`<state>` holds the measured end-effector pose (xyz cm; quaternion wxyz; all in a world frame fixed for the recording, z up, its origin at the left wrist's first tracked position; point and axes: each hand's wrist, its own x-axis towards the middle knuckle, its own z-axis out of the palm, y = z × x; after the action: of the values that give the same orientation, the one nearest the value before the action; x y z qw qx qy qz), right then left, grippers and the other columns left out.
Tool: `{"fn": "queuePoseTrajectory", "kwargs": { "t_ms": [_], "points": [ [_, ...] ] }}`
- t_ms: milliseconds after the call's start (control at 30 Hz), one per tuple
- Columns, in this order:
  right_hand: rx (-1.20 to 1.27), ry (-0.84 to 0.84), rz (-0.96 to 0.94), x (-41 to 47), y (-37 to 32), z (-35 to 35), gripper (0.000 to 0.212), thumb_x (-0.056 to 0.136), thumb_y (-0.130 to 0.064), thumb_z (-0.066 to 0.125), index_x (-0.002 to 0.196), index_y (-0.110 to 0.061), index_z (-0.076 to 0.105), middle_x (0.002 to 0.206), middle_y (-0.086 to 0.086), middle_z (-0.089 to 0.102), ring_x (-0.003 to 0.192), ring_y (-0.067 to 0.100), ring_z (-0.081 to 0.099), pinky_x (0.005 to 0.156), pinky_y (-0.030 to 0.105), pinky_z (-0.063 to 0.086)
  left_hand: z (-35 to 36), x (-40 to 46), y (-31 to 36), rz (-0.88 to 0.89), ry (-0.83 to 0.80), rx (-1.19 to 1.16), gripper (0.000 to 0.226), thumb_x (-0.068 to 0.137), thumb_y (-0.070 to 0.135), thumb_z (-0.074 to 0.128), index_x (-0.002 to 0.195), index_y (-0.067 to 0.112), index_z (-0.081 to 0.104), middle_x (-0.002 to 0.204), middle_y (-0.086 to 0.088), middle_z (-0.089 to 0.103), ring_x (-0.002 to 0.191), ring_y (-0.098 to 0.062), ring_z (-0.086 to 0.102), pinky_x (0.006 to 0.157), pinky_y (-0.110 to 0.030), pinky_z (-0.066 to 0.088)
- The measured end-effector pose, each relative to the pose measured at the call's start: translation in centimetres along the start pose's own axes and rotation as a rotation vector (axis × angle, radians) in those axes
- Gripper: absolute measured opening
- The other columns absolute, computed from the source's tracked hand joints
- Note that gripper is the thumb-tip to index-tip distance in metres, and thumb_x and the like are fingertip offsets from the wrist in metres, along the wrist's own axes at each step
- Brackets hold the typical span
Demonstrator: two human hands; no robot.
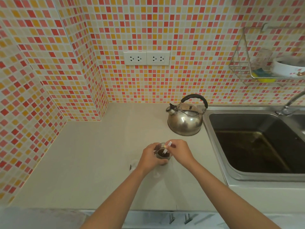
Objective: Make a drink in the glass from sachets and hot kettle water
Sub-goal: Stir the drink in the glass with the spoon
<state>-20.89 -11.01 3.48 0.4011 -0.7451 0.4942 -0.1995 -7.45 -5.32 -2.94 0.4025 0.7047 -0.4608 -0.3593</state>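
Left hand grip: left hand (151, 157) wraps the side of the glass (163, 154), fingers curled round its wall and thumb near the rim, steadying it on the countertop (92, 159).
Right hand grip: right hand (179, 152) pinches a thin white strip, either a sachet or a stirrer (167, 148), between thumb and fingertips; which of the two it is cannot be told.
White strip: tilted, its upper end above the rim beside the right hand's fingers, its lower end down inside the glass.
Glass: upright on the countertop, in front of the kettle (185, 118) and well apart from it, slightly to the kettle's left; dark brown contents show inside.
Kettle: steel stovetop type with a black arched handle and a capped spout pointing left; it stands on the countertop, just beside the sink's left rim.
Sink: steel basin (250, 142) to the right of the kettle, dark water or staining on its floor; a tap (290, 103) rises at the back.
Scrap: a small clear torn wrapper (132, 166) lies on the countertop, left of the glass, near the left wrist.
Wall behind kettle: mosaic tiles with two white double sockets (146, 58) above and left of the kettle.
Wire rack: wire rack (264, 63) mounted on the wall above the sink, holding a white bowl (288, 68), a blurred clear container and a yellow sponge (264, 79).
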Motion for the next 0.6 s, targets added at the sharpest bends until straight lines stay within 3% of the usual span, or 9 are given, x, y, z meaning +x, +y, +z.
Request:
{"fn": "queuePoseTrajectory", "kwargs": {
  "t_ms": [167, 300, 433, 600],
  "points": [
    [-0.021, 0.081, 0.085, 0.7, 0.7, -0.5, 0.02, 0.089, -0.013, 0.056, 0.081, -0.003, 0.071, 0.076, 0.014, 0.071, 0.072, 0.03, 0.066, 0.071, 0.04, 0.056, 0.0, 0.0, -0.2, -0.003, 0.017, -0.038, 0.07, 0.05, 0.022, 0.091, 0.114, 0.024, 0.063, 0.11, 0.011, 0.063, 0.101, 0.0, 0.058, 0.074, -0.001, 0.044],
    [0.045, 0.026, 0.033, 0.3, 0.3, 0.0, 0.017, 0.087, -0.01, 0.06, 0.074, -0.011, 0.071, 0.064, 0.005, 0.065, 0.058, 0.017, 0.059, 0.071, 0.038, 0.055, -0.1, 0.0, -0.3, 0.003, 0.022, -0.08, 0.063, 0.051, 0.016, 0.091, 0.106, 0.03, 0.063, 0.105, 0.015, 0.064, 0.1, 0.004, 0.058, 0.072, 0.001, 0.045],
    [-0.039, 0.071, 0.043, 0.6, 0.9, -0.5, 0.017, 0.089, -0.013, 0.057, 0.086, -0.007, 0.072, 0.078, 0.011, 0.071, 0.073, 0.025, 0.065, 0.073, 0.04, 0.055, 0.0, 0.0, -0.3, 0.01, 0.021, -0.079, 0.069, 0.051, 0.017, 0.091, 0.115, 0.022, 0.064, 0.111, 0.01, 0.063, 0.103, -0.001, 0.058, 0.078, -0.002, 0.044],
    [-0.002, 0.029, -0.001, 0.1, 0.3, 0.6, 0.019, 0.089, -0.013, 0.058, 0.078, -0.011, 0.073, 0.068, 0.006, 0.069, 0.062, 0.019, 0.062, 0.066, 0.034, 0.053, 0.0, -0.1, -0.3, 0.029, 0.017, -0.079, 0.065, 0.053, 0.018, 0.091, 0.112, 0.026, 0.063, 0.109, 0.01, 0.064, 0.104, -0.003, 0.059, 0.084, -0.01, 0.046]
  ]
}}
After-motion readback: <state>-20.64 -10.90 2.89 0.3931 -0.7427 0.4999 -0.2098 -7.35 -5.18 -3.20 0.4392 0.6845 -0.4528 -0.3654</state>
